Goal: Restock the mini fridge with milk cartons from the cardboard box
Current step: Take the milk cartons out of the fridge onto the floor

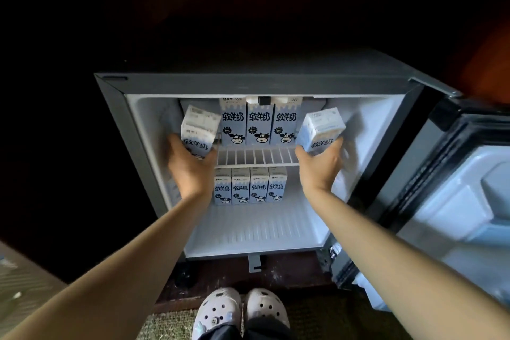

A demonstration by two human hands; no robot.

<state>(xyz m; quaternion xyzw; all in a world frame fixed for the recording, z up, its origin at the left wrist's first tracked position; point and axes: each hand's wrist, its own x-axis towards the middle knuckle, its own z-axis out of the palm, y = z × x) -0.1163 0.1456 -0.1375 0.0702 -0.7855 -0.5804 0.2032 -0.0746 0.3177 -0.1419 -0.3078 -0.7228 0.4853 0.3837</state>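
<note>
The mini fridge (pixel 248 83) stands open in front of me. My left hand (pixel 190 163) grips a blue-and-white milk carton (pixel 198 127), tilted, at the left end of the wire upper shelf (pixel 256 156). My right hand (pixel 321 165) grips another milk carton (pixel 321 128), tilted, at the shelf's right end. Three cartons (pixel 259 124) stand upright side by side at the back of that shelf. Below it, a row of several cartons (pixel 249 186) stands on the fridge floor.
The fridge door (pixel 455 182) hangs open to the right. A corner of the cardboard box (pixel 19 270) shows at the lower left. My feet in pale clogs (pixel 240 312) stand on a carpet before the fridge. The surroundings are dark.
</note>
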